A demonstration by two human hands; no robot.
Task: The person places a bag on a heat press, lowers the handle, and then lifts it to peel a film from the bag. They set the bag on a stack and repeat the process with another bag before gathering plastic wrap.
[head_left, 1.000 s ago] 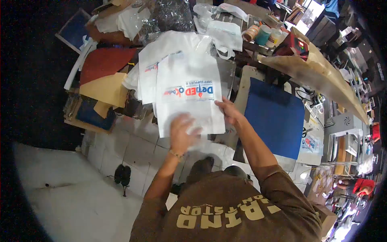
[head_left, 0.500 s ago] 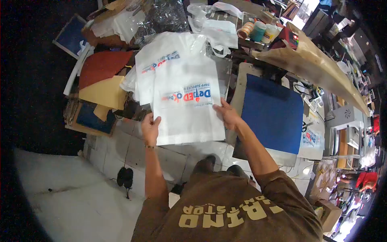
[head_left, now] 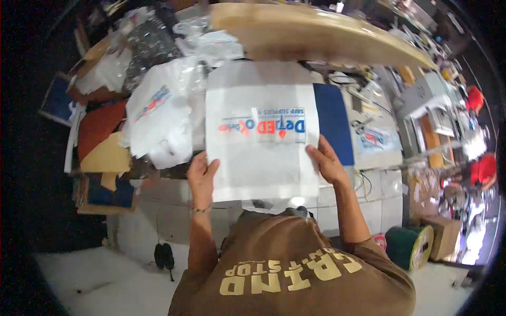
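A flat white printed bag (head_left: 261, 168) with blue and red lettering is held out in front of my body. The print appears upside down from where I look. My left hand (head_left: 202, 176) pinches its left edge near the lower corner, thumb on top. On the opposite edge, my right hand (head_left: 328, 162) grips it, also with the thumb on top; the fingers underneath are partly hidden. Behind the bag, a dark blue rectangular pad (head_left: 336, 124) is partly covered. More white printed bags (head_left: 158, 118) lie in a pile on the left.
A long tan sheet-covered panel (head_left: 321, 31) spans the far side. Red-brown (head_left: 101, 124) and yellow sheets (head_left: 108, 154) lie at the left. Another printed piece (head_left: 375, 139) rests on the right. A green round container (head_left: 406, 247) and a cardboard box (head_left: 444, 234) stand on the floor. A person in red (head_left: 482, 171) is at far right.
Both hands have carried the bag off the pile to the right, over the blue pad. The view has turned right, and the tan panel now lies across the top.
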